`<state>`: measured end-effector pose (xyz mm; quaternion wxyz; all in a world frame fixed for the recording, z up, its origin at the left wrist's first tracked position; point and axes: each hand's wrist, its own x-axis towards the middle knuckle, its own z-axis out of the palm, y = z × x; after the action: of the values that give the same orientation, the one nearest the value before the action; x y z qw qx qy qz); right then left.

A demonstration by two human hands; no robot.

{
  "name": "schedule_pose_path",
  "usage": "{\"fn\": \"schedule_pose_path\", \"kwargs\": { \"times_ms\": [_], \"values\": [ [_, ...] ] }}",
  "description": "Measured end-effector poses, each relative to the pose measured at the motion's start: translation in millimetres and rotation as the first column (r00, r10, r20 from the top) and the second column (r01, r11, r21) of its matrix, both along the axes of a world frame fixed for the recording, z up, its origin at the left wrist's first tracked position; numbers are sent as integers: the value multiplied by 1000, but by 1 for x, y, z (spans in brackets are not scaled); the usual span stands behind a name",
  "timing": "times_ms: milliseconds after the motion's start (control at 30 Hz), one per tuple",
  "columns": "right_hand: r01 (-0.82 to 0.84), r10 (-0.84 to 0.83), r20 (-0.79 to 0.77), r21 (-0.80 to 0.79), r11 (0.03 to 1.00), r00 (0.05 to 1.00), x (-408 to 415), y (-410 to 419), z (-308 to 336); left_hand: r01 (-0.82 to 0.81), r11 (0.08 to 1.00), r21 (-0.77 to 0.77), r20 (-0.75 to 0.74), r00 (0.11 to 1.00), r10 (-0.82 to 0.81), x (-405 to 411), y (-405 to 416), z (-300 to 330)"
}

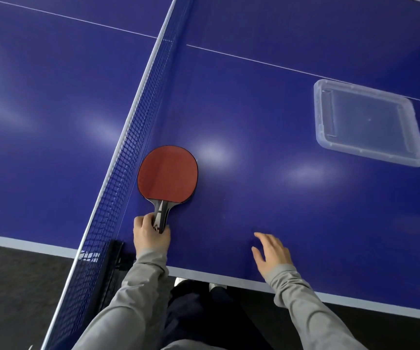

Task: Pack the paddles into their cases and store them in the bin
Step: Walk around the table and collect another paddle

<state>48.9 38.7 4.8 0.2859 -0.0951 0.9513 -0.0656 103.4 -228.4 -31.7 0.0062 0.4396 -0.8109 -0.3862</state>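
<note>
Beside net (pixel 118 173): left hand (pixel 149 236) grips paddle (pixel 167 173) handle; right hand (pixel 272 253) spread, empty.

This is a games room or sports hall set up for table tennis. A blue table-tennis table (pixel 279 109) fills the view, with white lines along its edges and down its middle. A dark net (pixel 138 117) with a white top band crosses it, clamped at the near edge (the clamp is black). Dark carpet-like flooring (pixel 14 279) lies below the near edge.
</note>
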Motion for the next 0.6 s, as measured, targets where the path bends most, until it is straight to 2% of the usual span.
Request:
{"fn": "schedule_pose_path", "kwargs": {
  "times_ms": [167,333,467,600],
  "values": [
    [-1,1,9,12,1000,1000,3,2,-1,22,1000,6,13,1000,-22,1,-3,1],
    [-9,8,16,27,1000,1000,6,3,1,124,992,11,77,989,-124,3,-4,11],
    [5,-5,9,30,1000,1000,8,4,4,252,960,-122,141,962,-234,17,-1,25],
    [43,-43,-11,11,999,999,13,10,7,405,867,-290,152,914,-376,34,4,39]
  ]
}}
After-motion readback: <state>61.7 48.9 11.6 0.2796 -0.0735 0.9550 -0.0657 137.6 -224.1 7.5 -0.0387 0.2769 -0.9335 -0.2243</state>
